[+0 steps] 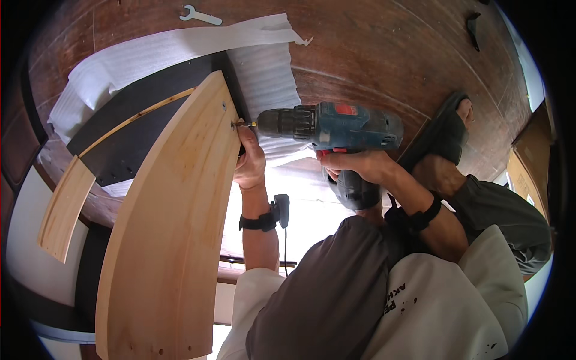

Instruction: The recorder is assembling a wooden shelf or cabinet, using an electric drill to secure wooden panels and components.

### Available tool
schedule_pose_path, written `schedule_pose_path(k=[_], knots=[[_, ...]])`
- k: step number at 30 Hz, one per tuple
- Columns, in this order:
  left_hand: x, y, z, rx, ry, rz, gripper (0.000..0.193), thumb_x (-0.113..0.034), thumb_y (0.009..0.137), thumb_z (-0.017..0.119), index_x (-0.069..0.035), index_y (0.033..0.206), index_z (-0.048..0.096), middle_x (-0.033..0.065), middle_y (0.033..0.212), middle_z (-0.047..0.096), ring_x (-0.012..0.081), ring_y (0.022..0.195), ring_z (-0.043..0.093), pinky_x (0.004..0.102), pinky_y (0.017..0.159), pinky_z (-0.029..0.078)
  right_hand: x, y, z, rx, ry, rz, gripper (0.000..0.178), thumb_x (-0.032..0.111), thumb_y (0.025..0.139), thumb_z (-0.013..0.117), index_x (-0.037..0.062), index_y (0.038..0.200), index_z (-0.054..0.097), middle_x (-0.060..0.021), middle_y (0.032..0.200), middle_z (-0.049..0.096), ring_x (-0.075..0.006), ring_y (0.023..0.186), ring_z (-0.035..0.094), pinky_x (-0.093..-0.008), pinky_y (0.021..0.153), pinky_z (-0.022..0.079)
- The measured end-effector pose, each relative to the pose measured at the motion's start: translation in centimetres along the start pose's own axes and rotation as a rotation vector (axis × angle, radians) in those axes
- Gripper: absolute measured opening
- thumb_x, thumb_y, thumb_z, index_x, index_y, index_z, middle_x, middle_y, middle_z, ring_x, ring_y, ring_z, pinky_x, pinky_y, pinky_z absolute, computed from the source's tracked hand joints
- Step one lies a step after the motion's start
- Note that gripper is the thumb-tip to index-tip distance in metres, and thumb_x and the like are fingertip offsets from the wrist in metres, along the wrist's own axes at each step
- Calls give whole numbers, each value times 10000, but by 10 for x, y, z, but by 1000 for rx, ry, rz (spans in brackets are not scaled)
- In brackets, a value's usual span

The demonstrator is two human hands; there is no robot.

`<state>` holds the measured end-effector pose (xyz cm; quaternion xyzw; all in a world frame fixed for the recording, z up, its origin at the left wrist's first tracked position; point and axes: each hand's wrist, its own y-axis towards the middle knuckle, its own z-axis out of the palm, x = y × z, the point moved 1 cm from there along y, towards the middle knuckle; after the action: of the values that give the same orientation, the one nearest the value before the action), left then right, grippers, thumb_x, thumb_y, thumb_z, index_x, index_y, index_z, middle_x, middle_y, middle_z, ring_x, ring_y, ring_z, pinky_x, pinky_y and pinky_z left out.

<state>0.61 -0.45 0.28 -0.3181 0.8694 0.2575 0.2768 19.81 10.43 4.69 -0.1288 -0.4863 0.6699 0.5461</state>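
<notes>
My right hand (363, 165) is closed around the grip of a dark teal cordless drill (354, 126) with a black chuck and red trim. The drill lies level, its bit (249, 124) pointing left at a small metal fitting in a long pale wooden board (171, 222). At the board's right edge, my left hand (251, 159) is closed, with one digit raised right beside the bit tip; some of its fingers are partly hidden. Whether a screw sits on the bit is too small to tell. The board stands on edge against a black panel (129, 141).
White foam sheeting (264, 75) lies under the black panel on the brown wood-look floor (360, 54). An open-end wrench (201, 15) rests at the far side. A shorter wooden piece (66, 210) stands at left. A cardboard box (531, 162) is at right, beyond my sandalled foot (441, 129).
</notes>
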Motion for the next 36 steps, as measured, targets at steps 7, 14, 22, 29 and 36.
schedule_pose_path(k=[7, 14, 22, 29, 36], knots=[[-1, 1, 2, 29, -57, -61, 173, -121, 887, 663, 38, 827, 696, 91, 740, 701, 203, 617, 648, 316, 584, 502, -8, -5, 7, 51, 231, 115, 215, 232, 823, 727, 39, 859, 639, -33, 701, 598, -135, 626, 577, -300, 603, 476], [0, 3, -5, 31, 6, 34, 141, -57, 855, 688, 57, 936, 689, 121, 854, 717, 222, 691, 668, 337, 647, 534, 7, -2, 3, 26, -85, -67, 237, 228, 828, 723, 21, 926, 657, -39, 723, 605, -137, 625, 575, -294, 623, 477], [16, 18, -27, 476, 31, 57, 418, -224, 774, 775, -24, 1123, 663, 114, 1066, 685, 243, 991, 648, 347, 846, 515, 5, -1, -10, 89, 101, 30, 373, 195, 794, 739, -5, 1101, 671, -59, 751, 618, -146, 654, 584, -292, 641, 482], [58, 50, -24, 637, 367, 466, 544, -328, 825, 534, -76, 1303, 588, 153, 1321, 584, 336, 1265, 536, 611, 1063, 339, 10, 7, -1, 120, 225, 35, 213, 141, 749, 716, 10, 900, 644, -53, 693, 593, -148, 604, 556, -292, 596, 446], [-7, 67, -7, 711, 333, -20, 586, -217, 760, 469, -16, 1300, 576, 175, 1295, 601, 380, 1233, 557, 632, 1079, 296, 11, 3, -6, 8, 160, 62, 171, 84, 728, 715, 33, 869, 632, -39, 706, 583, -140, 611, 563, -290, 592, 464]])
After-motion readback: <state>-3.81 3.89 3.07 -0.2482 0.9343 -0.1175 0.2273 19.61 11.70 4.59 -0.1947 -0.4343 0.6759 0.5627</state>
